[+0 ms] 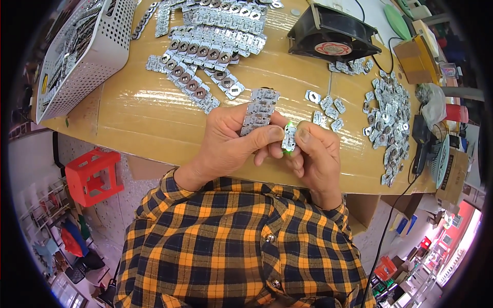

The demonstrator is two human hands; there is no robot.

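My left hand (226, 138) is closed round a strip of joined small circuit boards (261, 109), which sticks up above the fingers. In front of my chest, my right hand (322, 151) pinches one small single circuit board (289, 139) between thumb and fingers. The left thumb tip lies against that board's left side. Green light glows at its upper and lower ends. Just beyond my hands, several loose single boards (326, 102) lie on the table. More board strips with round brown parts (192, 84) lie to the far left of them.
A white perforated basket (110, 51) full of strips stands at the left of the brown table (154, 133). A black fan (334, 33) sits at the back. At right are a heap of single boards (387, 113), a black corded tool (421, 138) and a cardboard box (413, 59).
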